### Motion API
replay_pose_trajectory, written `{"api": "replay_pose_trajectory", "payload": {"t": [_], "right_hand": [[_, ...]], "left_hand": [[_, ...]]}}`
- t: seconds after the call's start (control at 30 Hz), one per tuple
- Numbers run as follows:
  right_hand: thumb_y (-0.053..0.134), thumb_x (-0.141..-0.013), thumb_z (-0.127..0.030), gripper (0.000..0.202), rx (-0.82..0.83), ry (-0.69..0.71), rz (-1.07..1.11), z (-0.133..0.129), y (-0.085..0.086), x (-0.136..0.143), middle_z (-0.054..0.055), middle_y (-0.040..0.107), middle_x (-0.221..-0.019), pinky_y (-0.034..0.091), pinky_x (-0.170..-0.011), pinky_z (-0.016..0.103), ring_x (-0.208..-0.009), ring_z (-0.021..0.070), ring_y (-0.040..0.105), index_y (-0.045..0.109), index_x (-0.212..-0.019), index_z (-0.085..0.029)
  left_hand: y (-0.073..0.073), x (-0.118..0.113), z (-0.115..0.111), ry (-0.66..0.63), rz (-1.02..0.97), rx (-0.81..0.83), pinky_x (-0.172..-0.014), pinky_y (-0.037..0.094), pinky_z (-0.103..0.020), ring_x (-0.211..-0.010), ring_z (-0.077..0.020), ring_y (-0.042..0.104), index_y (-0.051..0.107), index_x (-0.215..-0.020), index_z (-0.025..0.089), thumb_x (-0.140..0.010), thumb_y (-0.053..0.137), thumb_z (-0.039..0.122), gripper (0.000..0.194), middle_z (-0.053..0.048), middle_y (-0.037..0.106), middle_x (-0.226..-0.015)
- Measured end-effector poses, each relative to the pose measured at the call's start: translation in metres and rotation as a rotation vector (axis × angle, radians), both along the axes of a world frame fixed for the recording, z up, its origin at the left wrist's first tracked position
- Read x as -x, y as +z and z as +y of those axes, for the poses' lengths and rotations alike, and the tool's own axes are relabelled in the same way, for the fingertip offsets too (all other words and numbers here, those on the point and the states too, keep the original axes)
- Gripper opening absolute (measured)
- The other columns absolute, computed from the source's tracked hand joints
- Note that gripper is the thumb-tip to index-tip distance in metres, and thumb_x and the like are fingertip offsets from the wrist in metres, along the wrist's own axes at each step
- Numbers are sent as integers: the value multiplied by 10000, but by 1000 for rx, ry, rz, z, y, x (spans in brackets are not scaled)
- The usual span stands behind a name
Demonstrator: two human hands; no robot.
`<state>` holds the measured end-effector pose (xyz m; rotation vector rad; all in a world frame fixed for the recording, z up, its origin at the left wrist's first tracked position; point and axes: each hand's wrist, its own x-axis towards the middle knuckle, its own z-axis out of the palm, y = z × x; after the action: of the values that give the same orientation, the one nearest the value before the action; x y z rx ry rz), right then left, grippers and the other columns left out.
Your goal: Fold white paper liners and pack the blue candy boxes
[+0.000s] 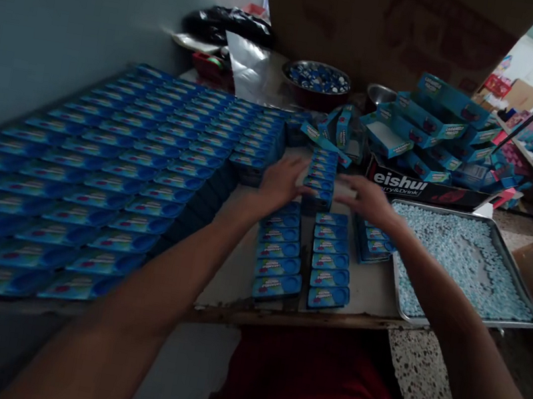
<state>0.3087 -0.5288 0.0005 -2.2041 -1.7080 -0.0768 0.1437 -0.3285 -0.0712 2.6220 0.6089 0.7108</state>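
Observation:
A short row of small blue printed packs (pixel 323 168) stands on the table between my two hands. My left hand (pixel 285 181) is at its left side, fingers stretched forward and thumb reaching the row's near end. On the right side, my right hand (pixel 366 199) points its slightly blurred, parted fingers at the row, with a small gap visible. Closer to me lie two more rows of these packs, a left row (pixel 279 267) and a right row (pixel 329 277). Another short row (pixel 375 244) sits partly under my right forearm.
Many rows of blue packs (pixel 112 182) cover the left side. A metal tray (pixel 472 321) of pale blue pellets overhangs the table edge at right. Behind are blue cartons (pixel 427 127) piled in a black box (pixel 430 190), a metal bowl (pixel 286 76) and a large cardboard box (pixel 389 30).

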Motion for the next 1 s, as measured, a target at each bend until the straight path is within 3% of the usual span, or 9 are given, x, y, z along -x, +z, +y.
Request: {"api": "replay_pose_trajectory", "payload": {"t": [0.1, 0.17, 0.23, 0.33, 0.43, 0.5, 0.63, 0.73, 1.0], "right_hand": [[652, -959, -466, 519, -212, -76, 291, -69, 7, -27, 95, 772, -1175, 558, -944, 349, -1046, 216, 727, 662, -1379, -162], [668, -917, -539, 509, -303, -179, 502, -116, -3, -34, 104, 785, -1082, 576, -932, 397, -1020, 250, 738, 729, -1256, -164], [695, -881, -586, 582, -349, -249, 661, -150, -24, -28, 131, 770, -1169, 576, -974, 434, -1113, 279, 726, 699, -1310, -193], [679, -893, -615, 698, -442, -262, 820, -172, -64, -6, 141, 595, -1510, 496, -1130, 483, -1414, 298, 559, 556, -1493, -279], [653, -900, -655, 833, -524, -285, 956, -169, -95, 13, 126, 428, -1654, 395, -1222, 515, -1543, 295, 395, 396, -1605, -295], [651, -897, -672, 874, -517, -313, 1015, -162, -106, 18, 122, 425, -1657, 336, -1258, 520, -1546, 289, 387, 360, -1624, -282], [705, -863, -663, 908, -487, -350, 1033, -147, -115, 13, 122, 486, -1609, 354, -1252, 512, -1498, 293, 450, 377, -1613, -270], [641, -920, -644, 845, -522, -373, 1040, -145, -118, 13, 146, 517, -1570, 425, -1203, 514, -1454, 285, 504, 342, -1616, -270], [671, -964, -407, 738, -602, -265, 167, -180, -133, 60, 172, 455, -1574, 395, -1203, 616, -1484, 322, 427, 341, -1610, -270]], "left_hand": [[24, 60, -45, 103, -181, 7, -1133, 483, -473, -1323, -291, 606, 575, -1426, 186, -997, 539, 597, 595, -134, 651, -1431], [26, 109, -87, 217, -288, -73, -1120, 496, -503, -1274, -303, 631, 617, -1375, 203, -994, 557, 582, 541, -125, 700, -1328], [8, 153, -134, 263, -329, -66, -1128, 499, -544, -1287, -335, 623, 568, -1433, 223, -949, 640, 564, 597, -146, 672, -1354], [-44, 190, -194, 300, -333, 137, -1118, 510, -575, -1368, -379, 572, 412, -1567, 229, -867, 765, 501, 830, -197, 554, -1492], [-89, 189, -224, 323, -369, 417, -1084, 545, -513, -1400, -354, 563, 183, -1658, 251, -827, 813, 444, 1060, -217, 505, -1557], [-103, 175, -230, 425, -410, 572, -1043, 565, -488, -1326, -340, 626, 98, -1671, 253, -765, 861, 451, 1202, -212, 581, -1479], [-107, 146, -231, 602, -499, 644, -1030, 555, -502, -1224, -347, 680, 114, -1666, 230, -602, 950, 427, 1368, -193, 650, -1374], [-108, 139, -240, 649, -476, 586, -1093, 509, -512, -1328, -359, 614, 146, -1660, 210, -669, 902, 425, 1265, -213, 588, -1460], [-111, 117, -244, 723, -364, 390, -1173, 415, -590, -1446, -445, 480, 208, -1638, 141, -681, 866, 339, 1179, -277, 468, -1561]]}}
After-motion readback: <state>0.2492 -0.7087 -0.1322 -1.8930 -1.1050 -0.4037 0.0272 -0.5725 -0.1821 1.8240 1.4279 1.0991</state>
